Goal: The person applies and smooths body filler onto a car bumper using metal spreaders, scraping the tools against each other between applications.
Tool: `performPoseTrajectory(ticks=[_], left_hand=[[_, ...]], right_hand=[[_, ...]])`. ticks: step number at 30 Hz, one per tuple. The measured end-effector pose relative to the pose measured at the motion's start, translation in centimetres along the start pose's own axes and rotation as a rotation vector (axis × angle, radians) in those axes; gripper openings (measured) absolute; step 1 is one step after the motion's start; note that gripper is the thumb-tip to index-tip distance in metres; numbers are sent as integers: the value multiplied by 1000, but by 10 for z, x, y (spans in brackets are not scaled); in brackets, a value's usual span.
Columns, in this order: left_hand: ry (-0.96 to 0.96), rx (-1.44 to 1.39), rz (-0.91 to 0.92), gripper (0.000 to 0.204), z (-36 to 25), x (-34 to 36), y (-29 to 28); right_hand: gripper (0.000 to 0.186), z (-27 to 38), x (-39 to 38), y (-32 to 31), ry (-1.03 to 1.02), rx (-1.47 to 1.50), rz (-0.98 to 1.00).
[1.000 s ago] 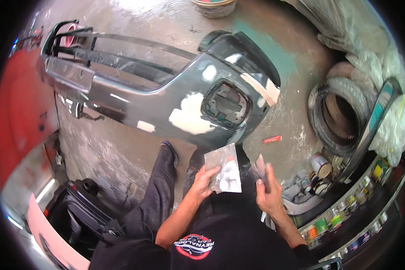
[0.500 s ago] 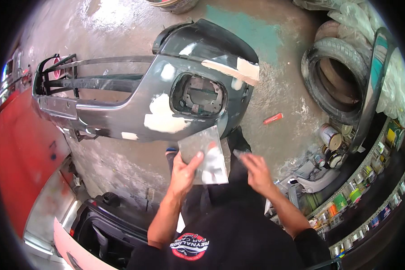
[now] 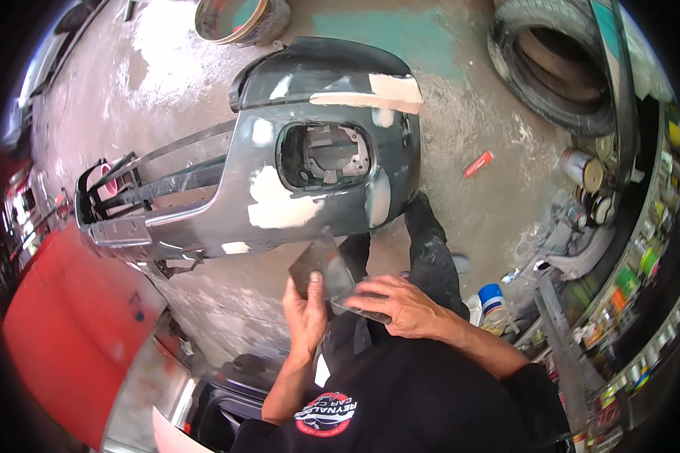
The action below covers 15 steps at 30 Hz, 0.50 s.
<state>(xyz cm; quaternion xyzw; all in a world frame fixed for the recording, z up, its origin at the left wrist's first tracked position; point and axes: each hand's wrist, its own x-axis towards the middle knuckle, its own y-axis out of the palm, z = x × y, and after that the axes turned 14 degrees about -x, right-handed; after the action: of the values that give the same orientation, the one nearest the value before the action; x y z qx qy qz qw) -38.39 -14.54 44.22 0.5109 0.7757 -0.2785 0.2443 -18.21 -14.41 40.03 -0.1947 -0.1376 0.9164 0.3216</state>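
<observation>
Across the stained concrete floor [image 3: 499, 219], a dark grey car bumper [image 3: 238, 174] with cream patches [image 3: 283, 205] lies ahead. At upper right is a dark tyre [image 3: 520, 78]. Nearer, the left hand [image 3: 306, 321] has its grip clamped on a flat plate [image 3: 321, 268]; the right hand [image 3: 412, 309] has its grip clamped on a thin blade [image 3: 366, 306] at the plate's lower right edge.

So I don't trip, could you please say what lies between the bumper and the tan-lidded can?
In the head view, a red object lies on the floor there.
</observation>
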Motion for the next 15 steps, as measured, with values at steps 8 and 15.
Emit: performPoseTrajectory(ticks=[8,15], left_hand=[[272,-219,-36,38,-16,25,-99],[-401,-358,156,19,144,51,-179]], right_hand=[[47,6,-23,81,257,94,-176],[44,-14,-39,122,803,517,-729]])
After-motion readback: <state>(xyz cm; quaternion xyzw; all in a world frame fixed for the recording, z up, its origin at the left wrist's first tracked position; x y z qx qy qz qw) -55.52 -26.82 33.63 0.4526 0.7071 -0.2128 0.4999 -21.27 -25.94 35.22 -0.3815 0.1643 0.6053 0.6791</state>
